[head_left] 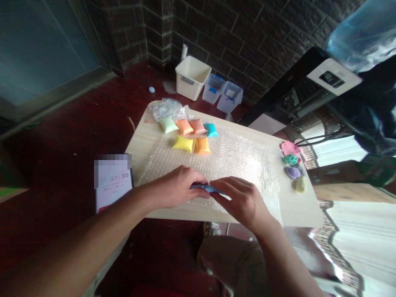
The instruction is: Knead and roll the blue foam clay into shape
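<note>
Pkts [197,126] fwd of L fingers [198,176] block; bubble wrap [239,159] beyond R fingers [229,185] clear.

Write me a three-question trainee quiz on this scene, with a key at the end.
1. True or false: the left hand and the right hand both hold the blue piece.
2. As seen in the picture, what lies just left of the front orange packet?
A) turquoise packet
B) yellow packet
C) pale green packet
3. How many filled, coloured packets lie on the table?

Key: 1. True. 2. B. 3. Six.
</note>
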Demonstrator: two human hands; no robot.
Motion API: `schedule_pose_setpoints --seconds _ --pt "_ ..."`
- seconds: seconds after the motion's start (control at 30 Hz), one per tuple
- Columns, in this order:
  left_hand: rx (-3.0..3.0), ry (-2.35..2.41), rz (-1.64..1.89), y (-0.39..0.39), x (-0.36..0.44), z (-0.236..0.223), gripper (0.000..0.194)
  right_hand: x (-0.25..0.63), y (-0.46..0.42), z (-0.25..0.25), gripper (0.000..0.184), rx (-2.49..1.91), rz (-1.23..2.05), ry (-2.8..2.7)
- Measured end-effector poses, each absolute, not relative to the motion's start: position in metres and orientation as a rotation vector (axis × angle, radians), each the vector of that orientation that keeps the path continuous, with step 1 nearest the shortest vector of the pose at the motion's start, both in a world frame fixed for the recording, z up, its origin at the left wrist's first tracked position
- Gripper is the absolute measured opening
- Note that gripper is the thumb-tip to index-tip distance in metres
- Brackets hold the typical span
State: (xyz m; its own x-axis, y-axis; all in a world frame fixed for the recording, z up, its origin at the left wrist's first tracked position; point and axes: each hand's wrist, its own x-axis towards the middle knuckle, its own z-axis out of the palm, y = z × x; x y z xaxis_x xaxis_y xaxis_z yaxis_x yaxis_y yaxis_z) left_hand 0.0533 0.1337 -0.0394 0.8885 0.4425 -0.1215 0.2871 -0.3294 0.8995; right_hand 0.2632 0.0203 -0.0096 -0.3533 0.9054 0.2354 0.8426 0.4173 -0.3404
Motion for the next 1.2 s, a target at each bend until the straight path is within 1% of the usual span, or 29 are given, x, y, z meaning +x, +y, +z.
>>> schedule_pose_setpoints --seconds 0.07,0.2,0.33,0.43,0.47,0.53,0.57,0.73,0.87,0.97,1.0,1.1,1.2 --pt "1.926 0.531 0.163 0.134 0.053 -0.04 0.02 0.26 0.021 -0.007 0.015 -1.493 0.244 -2.303" --pt "1.968 0.548 0.191 0.134 0.053 -0.04 0.02 0.259 0.022 -0.001 0.017 -1.586 0.439 -2.291" --pt "2.016 0.573 0.287 0.132 0.052 -0.039 0.014 0.263 0.023 -0.007 0.016 -1.636 0.589 -2.176" --pt "1.988 0.588 0.299 0.132 0.052 -0.039 0.017 0.263 0.023 -0.016 0.033 -1.633 0.507 -2.158" --pt "1.972 0.591 0.284 0.132 0.053 -0.039 0.02 0.263 0.023 -0.017 0.031 -1.62 0.455 -2.173" --pt "1.956 0.591 0.237 0.133 0.053 -0.039 0.027 0.261 0.024 -0.018 0.018 -1.587 0.372 -2.208" --pt "1.956 0.589 0.216 0.134 0.053 -0.039 0.027 0.26 0.024 -0.018 0.015 -1.579 0.359 -2.22" --pt "2.014 0.575 0.22 0.134 0.052 -0.041 0.014 0.261 0.026 -0.009 0.015 -1.582 0.501 -2.232" --pt "2.072 0.57 0.279 0.132 0.052 -0.042 0.016 0.263 0.025 -0.009 0.015 -1.6 0.624 -2.145" --pt "2.013 0.575 0.27 0.132 0.052 -0.043 0.019 0.263 0.024 -0.013 0.026 -1.609 0.576 -2.134" --pt "1.995 0.581 0.259 0.132 0.052 -0.042 0.021 0.262 0.024 -0.014 0.027 -1.601 0.548 -2.145" --pt "1.974 0.598 0.229 0.132 0.053 -0.04 0.027 0.263 0.025 -0.015 0.016 -1.572 0.451 -2.193" --pt "1.973 0.606 0.211 0.133 0.053 -0.038 0.025 0.266 0.027 -0.013 0.015 -1.585 0.38 -2.214"
